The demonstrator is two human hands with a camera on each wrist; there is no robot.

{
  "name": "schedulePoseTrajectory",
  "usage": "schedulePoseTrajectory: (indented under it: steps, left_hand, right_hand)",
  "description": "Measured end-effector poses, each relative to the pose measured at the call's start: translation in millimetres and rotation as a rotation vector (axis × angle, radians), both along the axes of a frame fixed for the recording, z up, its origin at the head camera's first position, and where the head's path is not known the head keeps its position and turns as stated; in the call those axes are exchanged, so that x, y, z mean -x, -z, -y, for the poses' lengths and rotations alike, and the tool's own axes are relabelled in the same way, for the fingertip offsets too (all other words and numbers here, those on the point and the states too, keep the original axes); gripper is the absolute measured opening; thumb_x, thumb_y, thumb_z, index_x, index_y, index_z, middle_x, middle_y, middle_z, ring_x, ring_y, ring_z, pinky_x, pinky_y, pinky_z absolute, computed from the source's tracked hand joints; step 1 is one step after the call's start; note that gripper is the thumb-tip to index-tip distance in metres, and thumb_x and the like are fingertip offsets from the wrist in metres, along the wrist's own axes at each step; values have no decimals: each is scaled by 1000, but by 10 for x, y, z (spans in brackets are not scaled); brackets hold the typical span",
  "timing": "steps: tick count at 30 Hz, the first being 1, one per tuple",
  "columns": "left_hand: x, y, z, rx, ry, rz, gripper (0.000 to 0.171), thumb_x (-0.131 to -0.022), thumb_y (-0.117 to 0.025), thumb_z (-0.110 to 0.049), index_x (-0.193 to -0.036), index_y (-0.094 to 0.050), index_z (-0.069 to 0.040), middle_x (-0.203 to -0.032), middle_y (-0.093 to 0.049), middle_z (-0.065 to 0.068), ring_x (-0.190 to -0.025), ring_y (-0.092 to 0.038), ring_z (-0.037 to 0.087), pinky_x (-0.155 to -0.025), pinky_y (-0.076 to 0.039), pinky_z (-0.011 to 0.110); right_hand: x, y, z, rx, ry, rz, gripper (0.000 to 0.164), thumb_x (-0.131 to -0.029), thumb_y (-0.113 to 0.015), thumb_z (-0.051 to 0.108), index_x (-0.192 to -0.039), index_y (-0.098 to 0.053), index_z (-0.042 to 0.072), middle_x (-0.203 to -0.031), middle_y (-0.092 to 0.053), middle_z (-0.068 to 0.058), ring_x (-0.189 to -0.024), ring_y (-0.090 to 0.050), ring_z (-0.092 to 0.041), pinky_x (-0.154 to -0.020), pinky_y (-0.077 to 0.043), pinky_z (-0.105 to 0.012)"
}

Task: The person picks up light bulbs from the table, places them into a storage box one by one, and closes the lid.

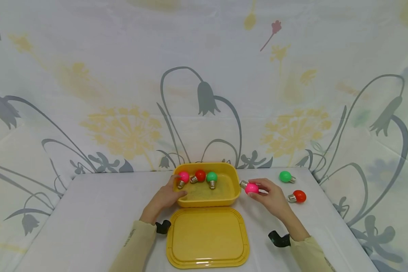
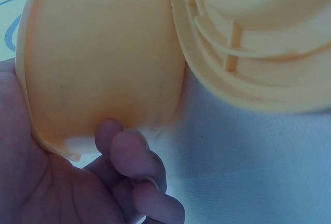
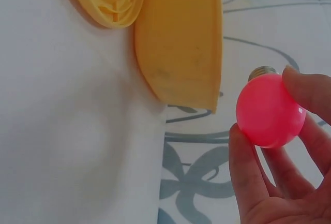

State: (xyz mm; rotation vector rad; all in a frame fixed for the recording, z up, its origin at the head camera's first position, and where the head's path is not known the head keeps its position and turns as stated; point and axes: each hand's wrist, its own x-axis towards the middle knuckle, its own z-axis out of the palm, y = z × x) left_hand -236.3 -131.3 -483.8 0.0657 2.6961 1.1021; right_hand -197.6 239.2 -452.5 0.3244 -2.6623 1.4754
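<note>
A yellow plastic box (image 1: 207,203) holds a pink light bulb (image 1: 183,176), a red light bulb (image 1: 200,175) and a green light bulb (image 1: 212,177) towards its left and back. My left hand (image 1: 165,195) grips the box's left end, thumb near the front rim; in the left wrist view, curled fingers (image 2: 129,154) lie by the box wall (image 2: 103,53). Just off the box's right side, my right hand (image 1: 269,196) pinches another pink bulb (image 1: 251,188), its metal base pointing left towards the box. The right wrist view shows this pink bulb (image 3: 270,110) between thumb and fingers.
A yellow lid (image 1: 207,238) lies flat in front of the box. Right of my right hand, a second green bulb (image 1: 285,176) and a second red bulb (image 1: 299,196) lie on the white table (image 1: 98,211). A flower-printed cloth (image 1: 204,45) hangs behind.
</note>
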Motion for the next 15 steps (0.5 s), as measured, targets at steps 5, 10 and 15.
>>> schedulePoseTrajectory:
  steps: [5,10,15]
  left_hand:
    - [4,8,5,1,-2,-5,69,-91,-67,-37,-148,-34,-15,-132,-56,29,-111,-59,42,-97,-44,58]
    - [3,9,9,4,-2,-7,69,-91,-67,-37,-148,-34,-15,-131,-57,30,-111,-59,42,-96,-44,58]
    - [10,31,6,-2,-2,-3,69,-91,-67,-38,-148,-34,-15,-133,-56,29,-111,-59,41,-97,-44,58]
  right_hand:
    - [58,-58,30,15,-18,2,43,-85,-81,16,-125,-66,8,-123,-62,-12,-111,-60,-33,-91,-53,-42]
    - [125,-94,51,20,-28,2,43,-85,-80,17,-125,-66,8,-124,-63,-11,-113,-59,-32,-94,-52,-46]
    - [178,-88,61,14,-28,15,44,-86,-80,20,-126,-66,8,-125,-63,-10,-115,-58,-33,-94,-52,-47]
